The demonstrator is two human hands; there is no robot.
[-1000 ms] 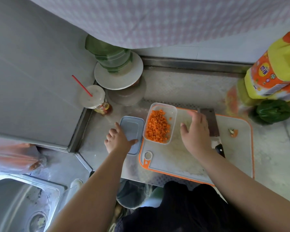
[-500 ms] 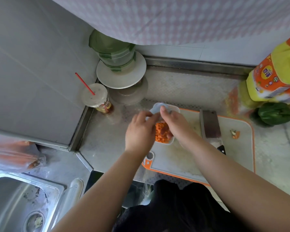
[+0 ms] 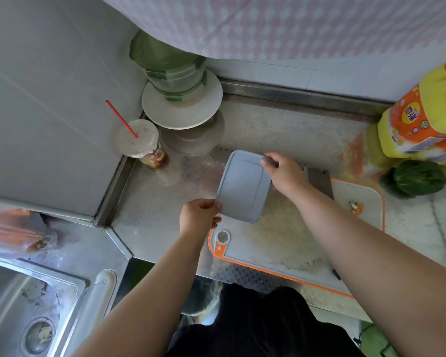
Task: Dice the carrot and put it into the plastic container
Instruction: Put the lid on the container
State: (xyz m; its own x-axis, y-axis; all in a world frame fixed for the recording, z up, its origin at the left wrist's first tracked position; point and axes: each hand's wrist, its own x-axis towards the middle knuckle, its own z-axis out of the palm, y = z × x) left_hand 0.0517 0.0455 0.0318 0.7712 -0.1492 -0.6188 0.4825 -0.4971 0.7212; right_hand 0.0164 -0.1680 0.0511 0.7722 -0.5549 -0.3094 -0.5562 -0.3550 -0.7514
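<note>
A pale blue rectangular plastic lid (image 3: 243, 186) is held flat over the far left corner of the white cutting board with an orange rim (image 3: 273, 240). Its near left corner is pinched by the left hand (image 3: 200, 217), the thumb laid on top and the fingers curled beneath. Its far right corner is gripped by the right hand (image 3: 285, 172), the fingers bent over the edge. The plastic container and the diced carrot are hidden under the lid, so their state cannot be told. A small orange carrot end (image 3: 357, 206) is seen on the right part of the board, well apart from the lid. A steel cleaver blade (image 3: 319, 180) lies on the board just right of the right hand, partly covered by the wrist. On the metal counter (image 3: 165, 202), at the far left, a clear cup with a red straw (image 3: 139, 140) stands beside a stack of white plates (image 3: 182, 104) topped with green-clipped clear boxes (image 3: 170, 68). At the far right, a yellow bottle with an orange label (image 3: 422, 117) stands behind a green pepper (image 3: 420, 177). A steel sink (image 3: 34, 305) is seen at the near left.
</note>
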